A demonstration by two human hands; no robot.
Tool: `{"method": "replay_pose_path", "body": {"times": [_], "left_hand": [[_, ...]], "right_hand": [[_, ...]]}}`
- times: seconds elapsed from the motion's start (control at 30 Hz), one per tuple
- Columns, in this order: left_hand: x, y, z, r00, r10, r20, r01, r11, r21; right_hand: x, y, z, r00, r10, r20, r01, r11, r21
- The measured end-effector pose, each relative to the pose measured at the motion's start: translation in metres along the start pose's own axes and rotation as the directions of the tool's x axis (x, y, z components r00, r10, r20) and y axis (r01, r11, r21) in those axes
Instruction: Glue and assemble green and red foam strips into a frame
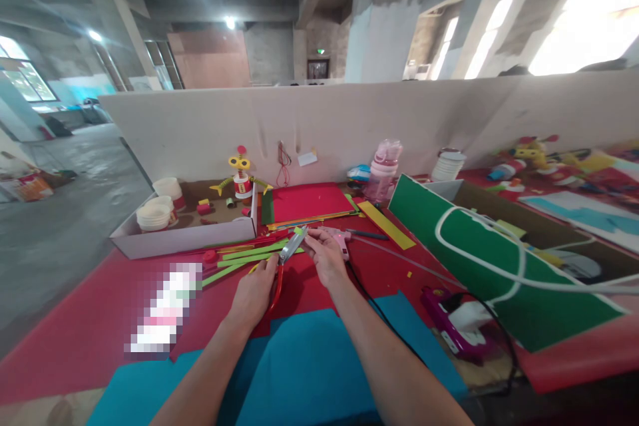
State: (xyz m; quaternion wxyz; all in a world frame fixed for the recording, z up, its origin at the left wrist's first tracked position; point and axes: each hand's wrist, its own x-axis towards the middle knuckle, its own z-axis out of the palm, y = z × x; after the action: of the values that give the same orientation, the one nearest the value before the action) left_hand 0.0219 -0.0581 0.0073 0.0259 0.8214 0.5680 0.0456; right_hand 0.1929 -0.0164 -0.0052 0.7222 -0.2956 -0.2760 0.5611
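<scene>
My left hand (254, 289) is closed around the handles of a pair of scissors (293, 245), whose metal blades point up and away to the right. Close to the blade tips is a small piece of light green paper (298, 231), pinched in the fingertips of my right hand (327, 259). Several light green paper strips (252, 255) lie on the red table covering (214, 319) to the left of the scissors. Just behind my right hand, a pink glue gun (343, 237) is partly hidden.
A box (190, 243) with paper cups (154, 214) and a yellow-eyed figure (243, 185) stands at left. Red sheets (312, 203) and a pink bottle (384, 173) are behind. At right are a green-sided box (479, 266), white cable and purple power strip (456, 333). Blue paper (294, 373) lies in front.
</scene>
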Motion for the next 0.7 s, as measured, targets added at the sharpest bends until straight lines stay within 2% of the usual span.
{"method": "replay_pose_path", "body": {"times": [0.17, 0.27, 0.37, 0.53, 0.7], "left_hand": [[0.0, 0.0, -0.001, 1.0, 0.002, -0.008, -0.002, 0.999, -0.045], [-0.004, -0.007, -0.002, 0.999, 0.009, -0.032, -0.01, 0.999, -0.041], [-0.015, -0.023, -0.004, 0.999, 0.007, -0.047, -0.007, 1.0, -0.015], [-0.032, -0.048, -0.011, 0.997, 0.0, 0.076, 0.005, 0.998, -0.067], [-0.036, -0.058, -0.014, 0.993, -0.005, 0.121, 0.016, 0.996, -0.084]], "right_hand": [[0.003, 0.004, -0.003, 0.999, -0.02, 0.047, 0.021, 1.0, -0.014], [0.007, 0.005, -0.008, 0.999, -0.042, 0.001, 0.042, 0.999, -0.03], [0.011, 0.003, -0.012, 0.997, -0.054, -0.062, 0.054, 0.999, 0.008], [0.01, -0.003, -0.01, 0.998, -0.045, -0.035, 0.047, 0.997, 0.065], [0.004, -0.004, -0.004, 0.999, -0.007, 0.041, 0.004, 0.996, 0.085]]}}
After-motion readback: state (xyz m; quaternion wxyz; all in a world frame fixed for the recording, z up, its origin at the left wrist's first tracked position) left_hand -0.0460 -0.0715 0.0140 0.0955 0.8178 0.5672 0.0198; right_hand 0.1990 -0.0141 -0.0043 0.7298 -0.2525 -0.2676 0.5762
